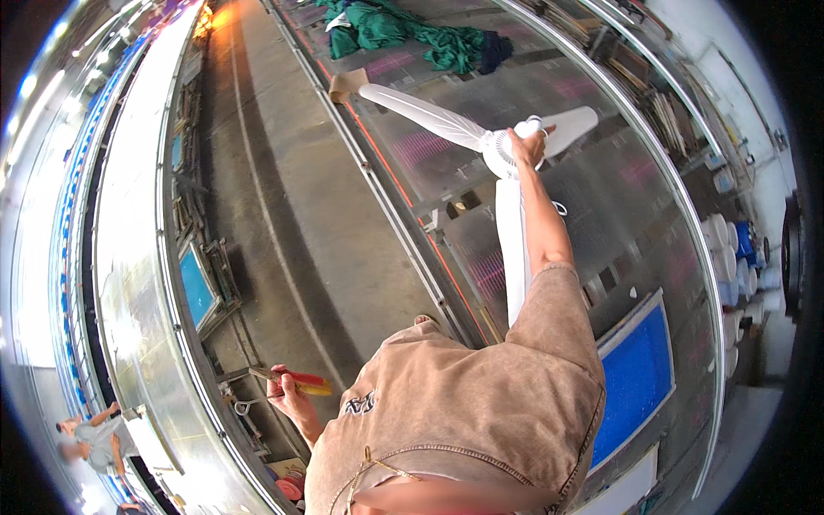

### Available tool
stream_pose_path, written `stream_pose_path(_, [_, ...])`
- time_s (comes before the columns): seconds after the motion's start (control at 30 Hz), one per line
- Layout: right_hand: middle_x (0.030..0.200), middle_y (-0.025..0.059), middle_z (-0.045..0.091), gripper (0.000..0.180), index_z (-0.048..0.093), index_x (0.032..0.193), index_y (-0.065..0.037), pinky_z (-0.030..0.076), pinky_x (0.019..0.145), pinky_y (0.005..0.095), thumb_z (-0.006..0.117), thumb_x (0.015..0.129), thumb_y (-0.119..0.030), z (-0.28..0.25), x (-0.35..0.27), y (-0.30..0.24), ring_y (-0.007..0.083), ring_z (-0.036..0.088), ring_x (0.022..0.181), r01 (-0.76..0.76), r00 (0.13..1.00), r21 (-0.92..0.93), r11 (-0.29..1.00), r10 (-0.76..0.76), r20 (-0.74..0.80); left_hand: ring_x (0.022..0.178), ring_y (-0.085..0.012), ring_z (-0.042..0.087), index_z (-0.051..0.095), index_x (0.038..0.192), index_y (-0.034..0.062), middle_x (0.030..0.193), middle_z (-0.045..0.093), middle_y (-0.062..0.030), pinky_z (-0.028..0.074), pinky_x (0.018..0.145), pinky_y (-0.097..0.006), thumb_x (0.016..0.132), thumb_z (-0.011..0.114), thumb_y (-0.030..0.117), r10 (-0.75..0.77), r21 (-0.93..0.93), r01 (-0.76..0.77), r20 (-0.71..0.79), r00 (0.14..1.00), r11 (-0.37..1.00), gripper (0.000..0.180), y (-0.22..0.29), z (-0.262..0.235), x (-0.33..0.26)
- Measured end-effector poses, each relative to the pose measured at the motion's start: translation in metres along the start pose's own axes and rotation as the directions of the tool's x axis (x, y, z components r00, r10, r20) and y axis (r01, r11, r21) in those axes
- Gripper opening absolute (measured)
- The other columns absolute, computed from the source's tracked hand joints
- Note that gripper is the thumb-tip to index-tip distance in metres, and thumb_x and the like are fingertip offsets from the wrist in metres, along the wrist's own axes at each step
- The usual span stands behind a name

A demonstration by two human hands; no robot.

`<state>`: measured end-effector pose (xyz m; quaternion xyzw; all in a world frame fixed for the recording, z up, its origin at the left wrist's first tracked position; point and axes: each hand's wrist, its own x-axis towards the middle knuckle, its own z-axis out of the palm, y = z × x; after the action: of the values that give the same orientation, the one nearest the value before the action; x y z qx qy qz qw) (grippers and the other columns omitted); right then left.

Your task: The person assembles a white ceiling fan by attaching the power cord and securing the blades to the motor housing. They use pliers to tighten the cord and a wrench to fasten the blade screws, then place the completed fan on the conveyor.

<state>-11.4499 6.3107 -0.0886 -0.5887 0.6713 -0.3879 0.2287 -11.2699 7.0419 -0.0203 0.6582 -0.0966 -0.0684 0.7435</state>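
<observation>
The white fan unit (502, 150), a round hub with three long blades, lay on the long glass-topped table (601, 197) toward its far half. One blade ran far-left toward a small cardboard piece (348, 83), one short blade pointed right, and one ran near, toward the person. The right hand (526, 144) rested on top of the hub with the fingers curled over it, gripping it. The step in hand looked like positioning or steadying the fan on the table. The next move probably called for a firm hold at the hub, since the long blades would swing wide and could catch things lying nearby.

The left hand (287, 393) hung low at the near left, over the floor of the aisle, fingers wrapped around a pair of red-and-yellow-handled pliers (292, 378).

Further out, a heap of green cloth (403, 33) with a darker piece lay at the far end of the table. A blue screen frame (637, 378) lay on the near right part of the table, and another blue frame (196, 285) leaned by the rack on the left.

As for containers, a row of white tubs (730, 283) stood at the right edge, beyond the table. Their contents could not be made out. Another person (90, 433) crouched at the near-left rim.
</observation>
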Motion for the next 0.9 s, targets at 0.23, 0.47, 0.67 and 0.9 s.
stream_pose_path(0.23, [0.142,0.0278,0.059,0.136,0.01,0.161,0.012,0.047,0.11,0.0463,0.092,0.071,-0.051,0.076,0.048,0.068,0.0421,0.058,0.132,-0.013,0.999,-0.09,0.996,0.009,-0.038,0.068,-0.0024,0.047,0.071,0.106,0.0013,0.077,0.056,0.0069,0.036,0.062,-0.021,0.094,0.08,0.024,-0.028,-0.013,0.027,-0.121,0.992,1.0,0.027,0.008,0.014,-0.009])
stream_pose_path(0.47, [0.149,0.0256,0.053,0.119,0.052,0.147,0.003,0.041,0.117,0.0516,0.094,0.058,-0.065,0.125,0.076,0.117,0.0413,0.053,0.136,-0.176,0.984,0.085,0.981,0.177,0.002,0.067,-0.0024,0.049,0.073,0.106,0.001,0.075,0.056,0.0094,0.042,0.064,-0.02,0.089,0.08,0.014,-0.093,0.27,0.13,-0.147,0.985,0.954,0.022,0.039,0.038,-0.01])
stream_pose_path(0.67, [0.126,0.0242,0.069,0.091,0.069,0.123,0.003,0.052,0.102,0.0553,0.087,0.068,-0.067,0.086,0.04,0.072,0.0446,0.066,0.116,-0.015,0.999,-0.211,0.977,0.022,0.029,0.066,0.0013,0.047,0.072,0.106,0.0024,0.074,0.055,0.0114,0.039,0.061,-0.019,0.091,0.084,0.015,-0.102,0.074,0.106,-0.056,0.993,0.992,0.024,0.042,0.05,-0.022])
stream_pose_path(0.9, [0.127,0.0292,0.066,0.114,0.062,0.127,0.011,0.049,0.104,0.056,0.089,0.058,-0.075,0.103,0.057,0.087,0.0446,0.065,0.117,-0.071,0.993,-0.079,0.994,0.079,0.093,0.073,-0.0022,0.057,0.072,0.111,-0.0001,0.079,0.062,0.0065,0.052,0.07,-0.022,0.09,0.083,0.015,-0.143,0.158,0.154,-0.081,0.986,0.975,0.028,0.036,0.065,-0.038])
